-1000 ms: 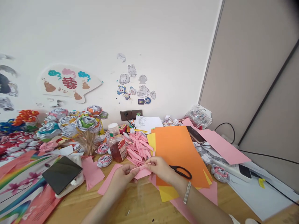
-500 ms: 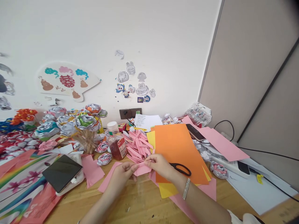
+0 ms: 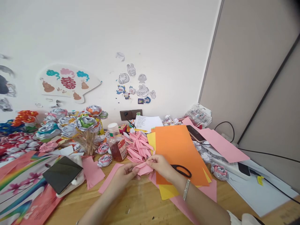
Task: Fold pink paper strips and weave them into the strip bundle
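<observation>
Between my hands is a piece of pink paper (image 3: 143,169) with a fold along its upper part. My left hand (image 3: 125,175) pinches its left end between thumb and fingers. My right hand (image 3: 159,165) pinches the other end, its wrist above the orange sheets. Just behind the paper lies a heap of folded pink paper strips (image 3: 138,145). Black-handled scissors (image 3: 181,170) rest on the orange paper (image 3: 174,147) beside my right wrist; their blades are hidden. A flat pink strip (image 3: 110,178) lies under and left of my left hand.
A bottle of reddish liquid (image 3: 117,148) stands behind my left hand. Paper flowers on sticks (image 3: 86,125) fill the back left, near a dark tablet (image 3: 62,173). Yellow paper (image 3: 167,192) shows beneath the orange. To the right lie a power strip (image 3: 231,167), cables and white sheets (image 3: 260,193).
The pink paper's near edge has come up a little, and it looks more folded between my fingers. Both hands keep their pinch and have barely moved.
</observation>
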